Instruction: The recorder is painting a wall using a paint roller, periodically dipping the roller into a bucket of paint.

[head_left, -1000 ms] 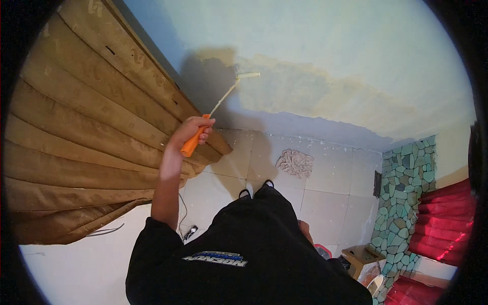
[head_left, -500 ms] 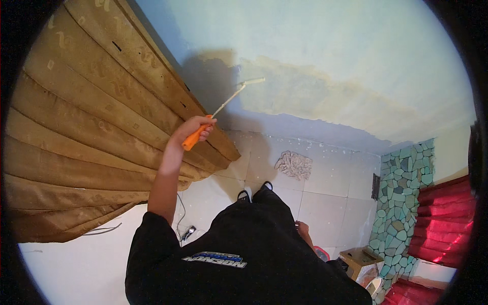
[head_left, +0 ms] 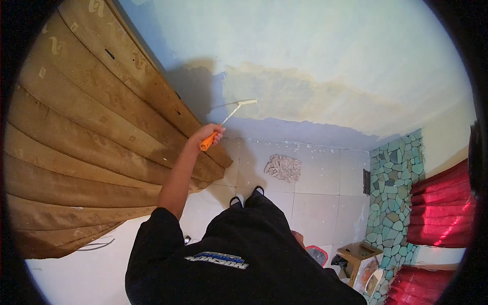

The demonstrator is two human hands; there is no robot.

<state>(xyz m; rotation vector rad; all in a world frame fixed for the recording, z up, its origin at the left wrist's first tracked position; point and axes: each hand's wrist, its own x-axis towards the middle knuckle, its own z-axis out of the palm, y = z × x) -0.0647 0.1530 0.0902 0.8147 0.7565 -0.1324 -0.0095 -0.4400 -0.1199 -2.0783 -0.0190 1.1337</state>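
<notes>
A paint roller with an orange handle and a pale, narrow roller head is in my left hand, whose fingers wrap round the grip. Its head is at the lower part of the wall; whether it touches the surface I cannot tell. Pale blue paint, a yellowish patch and a grey-lilac band along the bottom cover that wall. Low beside my hip is my right hand, mostly hidden by my black shirt, so its fingers do not show clearly. A red-rimmed tray or tub lies near it, partly covered.
A brown curtain hangs close along my left arm. On the tiled floor, specked with white, lies a crumpled cloth. To the right are a box-like wooden stand, a green stone-patterned wall strip and red curtains.
The roller and my left hand have moved down the wall, the hand shifting slightly right. My view has shifted a little, and my right hand is now more hidden behind the shirt.
</notes>
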